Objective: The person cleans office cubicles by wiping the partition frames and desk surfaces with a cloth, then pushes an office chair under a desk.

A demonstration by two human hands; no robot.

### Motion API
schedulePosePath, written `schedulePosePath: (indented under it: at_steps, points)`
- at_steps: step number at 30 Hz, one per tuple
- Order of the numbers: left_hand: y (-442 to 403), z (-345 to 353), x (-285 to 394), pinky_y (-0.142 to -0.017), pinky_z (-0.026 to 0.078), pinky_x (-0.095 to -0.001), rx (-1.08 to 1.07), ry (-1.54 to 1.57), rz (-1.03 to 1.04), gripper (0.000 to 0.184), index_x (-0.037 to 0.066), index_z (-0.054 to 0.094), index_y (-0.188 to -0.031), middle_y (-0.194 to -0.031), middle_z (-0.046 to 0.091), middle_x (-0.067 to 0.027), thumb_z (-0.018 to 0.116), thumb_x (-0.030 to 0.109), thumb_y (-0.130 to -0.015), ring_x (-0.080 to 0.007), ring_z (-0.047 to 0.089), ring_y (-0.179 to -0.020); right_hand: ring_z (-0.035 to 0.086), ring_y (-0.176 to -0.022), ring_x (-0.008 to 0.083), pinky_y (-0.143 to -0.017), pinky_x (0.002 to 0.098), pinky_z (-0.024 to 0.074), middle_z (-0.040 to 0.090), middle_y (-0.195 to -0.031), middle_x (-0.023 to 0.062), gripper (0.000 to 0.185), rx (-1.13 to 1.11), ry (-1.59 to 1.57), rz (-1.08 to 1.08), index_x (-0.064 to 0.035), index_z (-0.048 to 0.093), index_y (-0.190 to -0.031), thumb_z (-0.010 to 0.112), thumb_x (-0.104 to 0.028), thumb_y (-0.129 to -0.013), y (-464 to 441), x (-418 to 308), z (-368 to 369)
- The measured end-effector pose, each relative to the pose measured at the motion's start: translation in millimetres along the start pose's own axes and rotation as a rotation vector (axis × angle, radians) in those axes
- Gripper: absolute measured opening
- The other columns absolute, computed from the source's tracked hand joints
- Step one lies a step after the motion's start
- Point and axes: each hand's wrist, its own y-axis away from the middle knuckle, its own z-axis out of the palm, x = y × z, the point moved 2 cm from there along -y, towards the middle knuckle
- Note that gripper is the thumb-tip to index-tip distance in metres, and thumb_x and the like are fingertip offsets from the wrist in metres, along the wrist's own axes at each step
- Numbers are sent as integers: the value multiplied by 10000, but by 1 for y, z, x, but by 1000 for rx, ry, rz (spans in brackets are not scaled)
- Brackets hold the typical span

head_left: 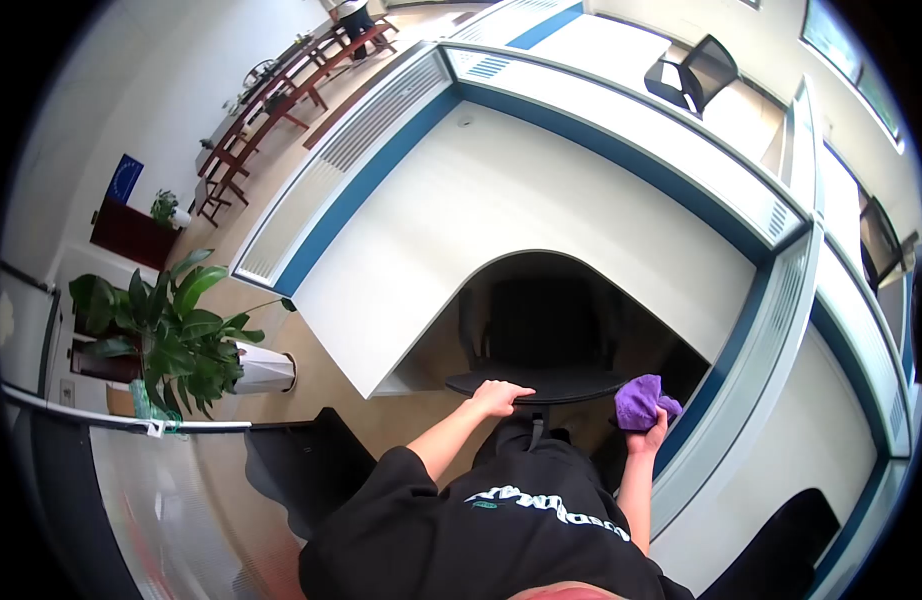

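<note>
My left hand point(499, 397) is on the near edge of a black office chair point(541, 320), its index finger lying along the edge and the other fingers curled over it. The chair stands in the curved cut-out of a white corner desk point(581, 190). In my right hand point(649, 436) is a bunched purple cloth point(638, 402), held up to the right of the chair. The cloth is near the blue and grey partition and hides part of my fingers.
Glass-topped partitions point(381, 150) enclose the desk. To the left stands a leafy plant point(181, 330) in a white pot point(264, 368). Black chairs point(306, 470) flank me. Far back are a long wooden table point(246, 120) with benches and another person point(353, 22).
</note>
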Motion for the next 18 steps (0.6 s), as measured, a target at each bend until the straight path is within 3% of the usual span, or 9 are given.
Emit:
schedulePosePath:
  at_steps: [5, 7, 11, 15, 18]
  points:
    - [-8, -10, -24, -819, 567, -444, 53, 53, 1, 698, 363, 633, -1361, -1028, 750, -98, 610, 110, -711, -310, 716, -940, 612, -1196, 318, -1085, 489, 464, 659, -1278, 105, 438, 58, 48, -37, -81, 622, -1261, 633, -263, -862, -17, -9, 14]
    - [-26, -25, -33, -784, 568, -425, -6, -38, -10, 577, 369, 660, -1323, -1078, 746, -76, 682, 218, -766, -308, 716, -949, 618, -1187, 317, -1081, 483, 469, 664, -1269, 103, 434, 45, 60, -29, -79, 623, -1257, 633, -252, -860, -25, -23, 20]
    - [-50, -55, -52, -745, 561, -423, 32, -62, 13, 727, 389, 667, -1315, -903, 748, -79, 618, 86, -657, -290, 717, -854, 633, -1166, 309, -1066, 473, 491, 676, -1245, 89, 442, 30, 24, -58, -85, 623, -1261, 651, -248, -850, -44, -39, 14]
    - [-78, -89, -66, -751, 564, -422, 2, -136, 64, 714, 389, 662, -1322, -922, 751, -80, 628, 96, -672, -292, 717, -872, 641, -1154, 319, -1044, 483, 508, 676, -1241, 108, 438, 44, 27, -121, -72, 625, -1252, 645, -252, -854, -51, -48, 8]
    - [-109, -100, -90, -749, 566, -423, 31, -183, 148, 615, 392, 667, -1315, -959, 754, -74, 707, 193, -734, -285, 717, -897, 651, -1134, 329, -1026, 502, 517, 683, -1231, 117, 420, 68, 23, -172, -73, 637, -1232, 640, -273, -862, -64, -50, 16]
